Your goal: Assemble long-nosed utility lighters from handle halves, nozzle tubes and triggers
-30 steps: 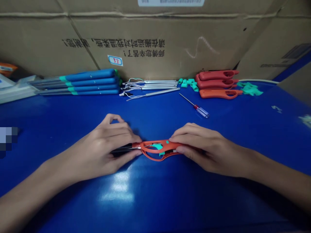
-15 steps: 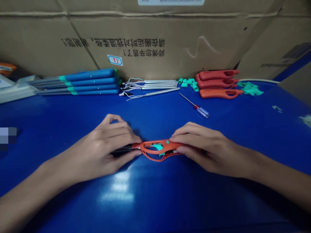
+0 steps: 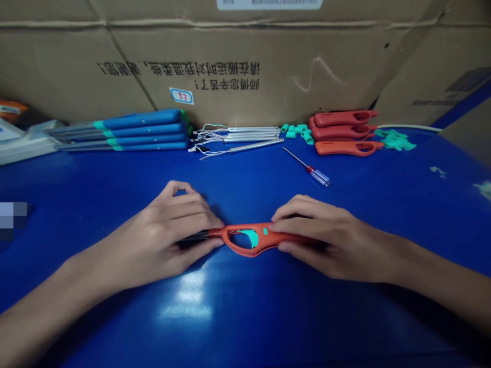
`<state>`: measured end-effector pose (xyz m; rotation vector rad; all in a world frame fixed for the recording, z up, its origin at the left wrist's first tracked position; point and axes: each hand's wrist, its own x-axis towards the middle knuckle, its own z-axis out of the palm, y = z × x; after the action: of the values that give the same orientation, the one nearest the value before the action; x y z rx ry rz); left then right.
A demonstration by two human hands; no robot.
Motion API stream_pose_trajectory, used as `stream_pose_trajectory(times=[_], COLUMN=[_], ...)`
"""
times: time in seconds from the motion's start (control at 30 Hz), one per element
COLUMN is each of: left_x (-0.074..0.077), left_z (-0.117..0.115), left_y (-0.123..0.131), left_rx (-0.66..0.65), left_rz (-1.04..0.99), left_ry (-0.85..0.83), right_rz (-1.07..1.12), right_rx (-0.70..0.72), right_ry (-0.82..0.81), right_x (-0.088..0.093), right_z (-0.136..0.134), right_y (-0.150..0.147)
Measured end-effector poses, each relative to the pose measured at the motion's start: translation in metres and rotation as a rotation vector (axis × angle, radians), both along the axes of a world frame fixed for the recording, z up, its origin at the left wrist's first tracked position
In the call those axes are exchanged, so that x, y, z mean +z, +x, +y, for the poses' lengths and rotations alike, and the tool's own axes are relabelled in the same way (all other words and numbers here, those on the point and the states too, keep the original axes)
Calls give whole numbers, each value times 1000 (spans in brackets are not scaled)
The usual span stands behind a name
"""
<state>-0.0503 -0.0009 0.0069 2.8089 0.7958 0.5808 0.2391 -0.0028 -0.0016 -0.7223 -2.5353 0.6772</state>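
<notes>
An orange long-necked lighter (image 3: 245,240) with a teal trigger lies flat on the blue table (image 3: 245,317), held at both ends. My left hand (image 3: 169,237) is closed over its dark metal neck on the left. My right hand (image 3: 326,237) pinches the orange handle on the right, thumb below and fingers on top. The handle's two shells sit flush together.
Along the back, against cardboard boxes (image 3: 245,56), lie several blue lighters (image 3: 141,130), metal tubes with wires (image 3: 245,137), small teal caps (image 3: 297,131), three orange handle shells (image 3: 345,133), loose teal triggers (image 3: 395,139), and a small screwdriver (image 3: 309,167).
The two orange handle halves, slightly gaping before, have closed flush together under my right hand. Both hands have stayed in place.
</notes>
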Motion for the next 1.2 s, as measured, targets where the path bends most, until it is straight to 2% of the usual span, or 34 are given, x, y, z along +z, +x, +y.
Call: stream_pose_trajectory(times=[0.53, 1.2], left_x=[0, 0], left_z=[-1, 2], left_y=[1, -1], left_rx=[-9, 6], left_rz=[-6, -32], left_ry=[32, -12], right_rz=[1, 6], right_rx=[14, 5], right_ry=[-5, 13], right_x=[1, -3], right_z=[1, 0], right_y=[1, 1])
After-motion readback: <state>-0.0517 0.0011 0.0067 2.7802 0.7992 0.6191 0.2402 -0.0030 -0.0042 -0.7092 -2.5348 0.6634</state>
